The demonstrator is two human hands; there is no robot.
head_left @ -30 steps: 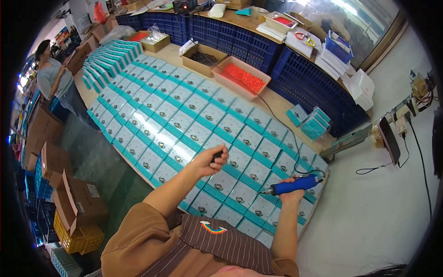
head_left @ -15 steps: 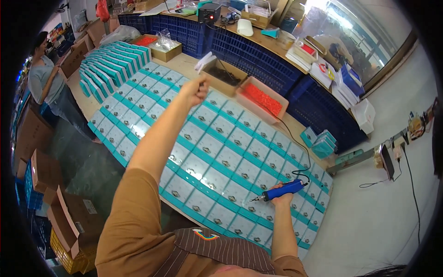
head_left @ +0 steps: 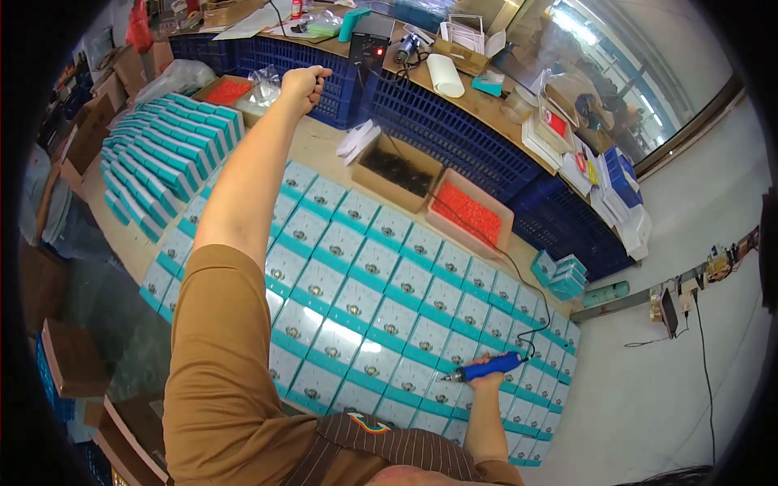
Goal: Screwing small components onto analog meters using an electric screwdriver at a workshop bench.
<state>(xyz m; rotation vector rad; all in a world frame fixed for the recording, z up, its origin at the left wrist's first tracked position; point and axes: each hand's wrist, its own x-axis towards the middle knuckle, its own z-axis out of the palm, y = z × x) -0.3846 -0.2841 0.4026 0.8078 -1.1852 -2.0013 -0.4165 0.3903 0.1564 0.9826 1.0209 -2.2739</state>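
Left hand (head_left: 302,87) now farther toward upper left of frame than half a second ago, out past the boxes; right hand (head_left: 485,374) sits lower in frame, same tool in it. View has shifted too.

Left fingers curled tight, clenched; can't tell if anything is inside. Right fingers wrapped around a blue electric driver (head_left: 501,366), lower right of frame, bit pointing left. Bit is over the boxes; contact can't be told.

Driver handling, judged by looks: stiff, some weight, smooth barrel that could slip a bit; best held round the thick blue middle, clear of the bit. Black cord (head_left: 519,271) leaves its right end and may tug. Driver lies within the right fingers, well apart from the left ones.

Teal-and-white boxes (head_left: 354,309) in rows below and around the right hand, centre to lower right, one small metallic piece on each. Likely light, stiff, slick on top; edges the safer hold.

Nearest the left fingers: clear plastic bag (head_left: 266,87), just left in frame, and blue crates (head_left: 332,101) behind; depth unclear. Farther out on the desk (head_left: 322,146): box of black parts (head_left: 395,170), tub of red parts (head_left: 466,212), upper centre; stacked teal-and-white pieces (head_left: 166,158), upper left.
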